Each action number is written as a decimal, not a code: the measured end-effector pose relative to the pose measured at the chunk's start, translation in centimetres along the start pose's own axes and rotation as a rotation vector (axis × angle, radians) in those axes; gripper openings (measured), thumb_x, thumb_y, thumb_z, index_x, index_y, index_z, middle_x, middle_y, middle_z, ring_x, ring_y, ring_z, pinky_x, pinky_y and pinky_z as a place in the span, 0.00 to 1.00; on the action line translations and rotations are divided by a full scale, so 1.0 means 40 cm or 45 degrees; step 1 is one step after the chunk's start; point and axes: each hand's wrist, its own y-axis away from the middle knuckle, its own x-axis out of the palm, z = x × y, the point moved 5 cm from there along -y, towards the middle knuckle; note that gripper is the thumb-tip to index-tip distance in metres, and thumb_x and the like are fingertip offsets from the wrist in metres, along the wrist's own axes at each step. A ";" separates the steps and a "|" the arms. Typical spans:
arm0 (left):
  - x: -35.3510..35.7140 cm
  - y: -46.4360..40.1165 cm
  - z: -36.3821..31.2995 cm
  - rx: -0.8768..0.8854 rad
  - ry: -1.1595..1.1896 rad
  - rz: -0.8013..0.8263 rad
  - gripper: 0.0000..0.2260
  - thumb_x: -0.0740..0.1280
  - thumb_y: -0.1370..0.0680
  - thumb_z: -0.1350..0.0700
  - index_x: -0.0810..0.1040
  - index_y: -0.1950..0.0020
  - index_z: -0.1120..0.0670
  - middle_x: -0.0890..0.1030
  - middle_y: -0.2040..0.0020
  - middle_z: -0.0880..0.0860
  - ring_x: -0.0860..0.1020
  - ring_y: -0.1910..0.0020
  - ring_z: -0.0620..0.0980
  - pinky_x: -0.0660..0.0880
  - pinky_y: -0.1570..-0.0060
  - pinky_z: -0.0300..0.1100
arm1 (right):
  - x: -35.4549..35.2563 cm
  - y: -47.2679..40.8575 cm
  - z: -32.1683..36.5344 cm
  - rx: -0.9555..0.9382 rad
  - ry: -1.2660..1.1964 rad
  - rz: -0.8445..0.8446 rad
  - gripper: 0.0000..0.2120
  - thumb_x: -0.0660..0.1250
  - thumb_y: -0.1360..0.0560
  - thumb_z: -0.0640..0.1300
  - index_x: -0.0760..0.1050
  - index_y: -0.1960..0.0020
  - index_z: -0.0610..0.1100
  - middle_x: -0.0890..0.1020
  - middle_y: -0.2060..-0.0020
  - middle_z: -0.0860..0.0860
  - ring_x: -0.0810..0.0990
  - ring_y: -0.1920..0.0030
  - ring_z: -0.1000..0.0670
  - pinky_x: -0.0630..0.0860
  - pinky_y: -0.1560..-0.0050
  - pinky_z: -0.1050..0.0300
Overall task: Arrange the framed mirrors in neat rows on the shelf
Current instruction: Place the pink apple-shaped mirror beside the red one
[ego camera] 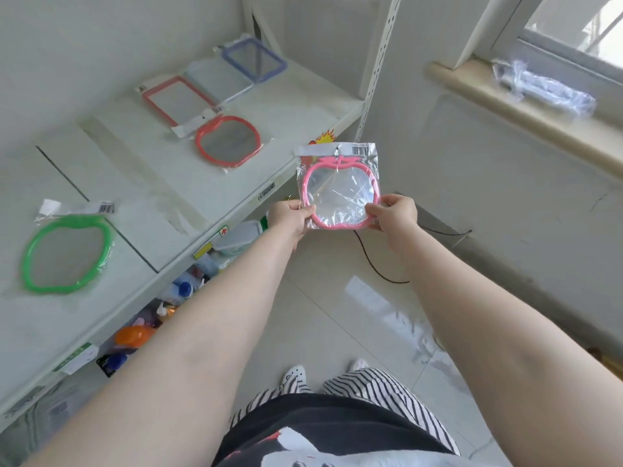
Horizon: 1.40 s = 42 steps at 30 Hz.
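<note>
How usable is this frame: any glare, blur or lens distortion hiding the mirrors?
Head view: daylight from the window, soft shadows; glare on the floor tiles and on the pink mirror wrapper held by the left hand and right hand; wide-angle bending of the shelf edge; green mirror slightly soft, still readable.

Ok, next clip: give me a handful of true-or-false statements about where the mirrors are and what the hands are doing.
1. Both hands hold the pink mirror, the left hand and right hand on opposite sides. True.
2. The pink mirror lies flat on the shelf. False: it is held in the air beyond the shelf edge.
3. The green mirror lies on the shelf. True.
4. The blue mirror is round. False: it is rectangular.
5. The round red mirror is out of its wrapper. False: it is still in clear plastic.
</note>
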 end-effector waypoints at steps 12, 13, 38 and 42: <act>0.068 -0.174 -0.168 -0.029 0.104 -0.324 0.05 0.72 0.26 0.59 0.83 0.51 0.55 0.83 0.56 0.55 0.80 0.60 0.53 0.80 0.52 0.45 | 0.074 -0.315 0.219 -0.111 0.105 0.263 0.17 0.71 0.29 0.35 0.76 0.40 0.37 0.83 0.61 0.43 0.83 0.68 0.47 0.84 0.59 0.51; 0.078 -0.187 -0.182 -0.025 0.121 -0.357 0.09 0.73 0.27 0.59 0.83 0.47 0.56 0.84 0.54 0.55 0.81 0.58 0.52 0.80 0.49 0.46 | 0.075 -0.343 0.240 -0.122 0.117 0.289 0.18 0.72 0.29 0.35 0.76 0.39 0.37 0.83 0.59 0.42 0.83 0.67 0.47 0.84 0.57 0.50; -0.065 -0.536 -0.391 0.043 -0.250 -0.737 0.09 0.74 0.29 0.58 0.76 0.52 0.54 0.83 0.51 0.56 0.83 0.53 0.56 0.79 0.47 0.50 | 0.462 -0.672 0.513 -0.255 0.325 0.575 0.12 0.69 0.28 0.32 0.77 0.44 0.36 0.76 0.71 0.45 0.74 0.85 0.56 0.79 0.74 0.61; -0.086 -0.556 -0.405 0.024 -0.591 -0.702 0.08 0.71 0.27 0.56 0.81 0.50 0.57 0.84 0.50 0.55 0.81 0.49 0.55 0.76 0.48 0.45 | 0.510 -0.708 0.515 -0.248 0.382 0.609 0.13 0.68 0.28 0.32 0.77 0.43 0.37 0.77 0.70 0.45 0.77 0.74 0.47 0.81 0.61 0.51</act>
